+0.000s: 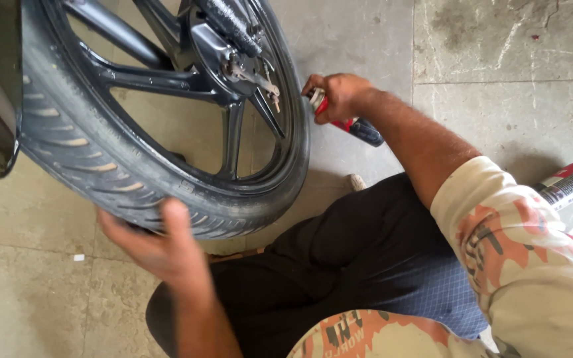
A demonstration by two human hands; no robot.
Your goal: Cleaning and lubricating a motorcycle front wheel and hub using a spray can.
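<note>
Clamped in the right hand [339, 96], a red and dark spray can [356, 126] lies with its long axis running from ten to four o'clock, nozzle toward the wheel hub [233, 59] at nine o'clock. Left hand [160, 248], fingers spread, cups the tyre [101, 166] at six o'clock.
</note>
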